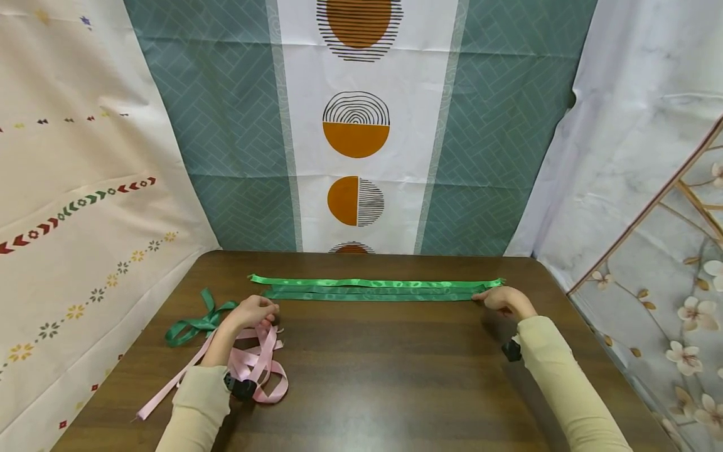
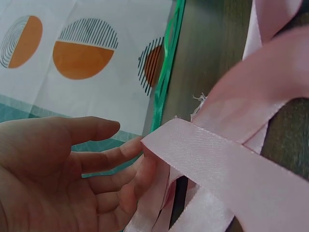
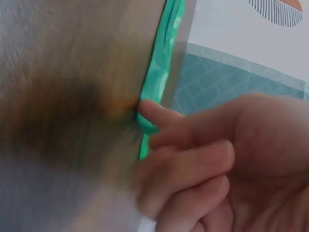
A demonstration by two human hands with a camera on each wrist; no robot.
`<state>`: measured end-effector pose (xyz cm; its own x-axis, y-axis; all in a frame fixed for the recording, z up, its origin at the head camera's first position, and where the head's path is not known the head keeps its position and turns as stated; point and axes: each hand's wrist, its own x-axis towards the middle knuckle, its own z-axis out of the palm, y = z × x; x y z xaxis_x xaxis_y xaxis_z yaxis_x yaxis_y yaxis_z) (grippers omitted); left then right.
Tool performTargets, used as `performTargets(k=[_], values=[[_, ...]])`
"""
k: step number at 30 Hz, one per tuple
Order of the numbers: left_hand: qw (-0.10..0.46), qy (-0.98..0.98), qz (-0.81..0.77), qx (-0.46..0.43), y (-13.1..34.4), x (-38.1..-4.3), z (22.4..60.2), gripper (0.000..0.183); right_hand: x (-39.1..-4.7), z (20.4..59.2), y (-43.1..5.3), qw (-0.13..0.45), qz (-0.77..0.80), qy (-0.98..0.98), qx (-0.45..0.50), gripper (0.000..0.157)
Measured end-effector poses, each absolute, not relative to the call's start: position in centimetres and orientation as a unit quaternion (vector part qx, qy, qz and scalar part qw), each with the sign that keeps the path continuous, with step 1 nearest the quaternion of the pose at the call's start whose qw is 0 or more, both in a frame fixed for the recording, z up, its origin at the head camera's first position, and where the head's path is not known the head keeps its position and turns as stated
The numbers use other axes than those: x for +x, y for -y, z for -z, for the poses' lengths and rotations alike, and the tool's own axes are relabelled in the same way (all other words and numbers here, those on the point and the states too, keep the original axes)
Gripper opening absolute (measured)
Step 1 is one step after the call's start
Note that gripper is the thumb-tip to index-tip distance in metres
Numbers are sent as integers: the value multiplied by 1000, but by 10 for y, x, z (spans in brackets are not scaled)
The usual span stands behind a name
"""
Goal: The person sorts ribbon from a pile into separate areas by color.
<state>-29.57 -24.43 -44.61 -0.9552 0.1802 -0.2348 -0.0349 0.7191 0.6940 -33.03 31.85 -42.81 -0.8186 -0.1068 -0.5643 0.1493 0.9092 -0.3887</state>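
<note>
- Brown table point(image 1: 395, 376) set before patterned hanging cloths point(image 1: 356, 125); all ribbon work laid out on its top.
- Green ribbon strips point(image 1: 375, 289) stretched flat and parallel across the far half of the table, lying side by side and touching: two at least, perhaps three, judged already laid out and straightened.
- Pink ribbon point(image 1: 257, 364) heaped in loose loops near the left front edge, one tail trailing toward the table corner; judged not yet straightened, the larger part of what is left.
- Dark green ribbon point(image 1: 194, 323) crumpled just beside the pink heap, on its far left; likewise untouched and unsorted.
- Left hand point(image 1: 254, 312) resting on top of the pink heap, fingers loosely curved around a pink band; in the left wrist view, fingertips point(image 2: 140, 166) tucked under the band's edge, a light hold rather than a firm clamp.
- Right hand point(image 1: 504, 299) at the right end of the green strips, fingers curled; in the right wrist view, forefinger tip point(image 3: 152, 110) pressing against the folded ribbon end, pinning it to the table, thumb hidden.
</note>
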Motion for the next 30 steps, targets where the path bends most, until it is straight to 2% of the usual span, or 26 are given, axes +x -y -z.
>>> performTargets(k=[2,5,9,12,17,20,24,28,30], values=[[148,-917,-368,45,245,-295,446,34,-327,424,-318,359,208,-910,23,70],[151,-917,-365,52,245,-294,445,35,-322,426,-319,391,238,-888,36,73],[160,-909,-382,52,244,-292,445,35,-315,427,-329,357,324,-876,8,78],[165,-901,-398,53,244,-291,443,35,-314,422,-340,305,370,-877,-30,76],[146,-910,-385,55,244,-291,439,35,-319,416,-354,232,534,-812,-44,41],[133,-917,-374,49,243,-292,437,34,-322,415,-359,233,679,-696,-19,30],[131,-918,-373,45,241,-291,435,33,-322,416,-364,262,833,-488,-7,37],[131,-919,-368,42,241,-289,435,33,-322,417,-367,302,875,-377,-33,45],[134,-919,-368,40,242,-288,436,33,-321,416,-366,290,851,-435,-36,42]])
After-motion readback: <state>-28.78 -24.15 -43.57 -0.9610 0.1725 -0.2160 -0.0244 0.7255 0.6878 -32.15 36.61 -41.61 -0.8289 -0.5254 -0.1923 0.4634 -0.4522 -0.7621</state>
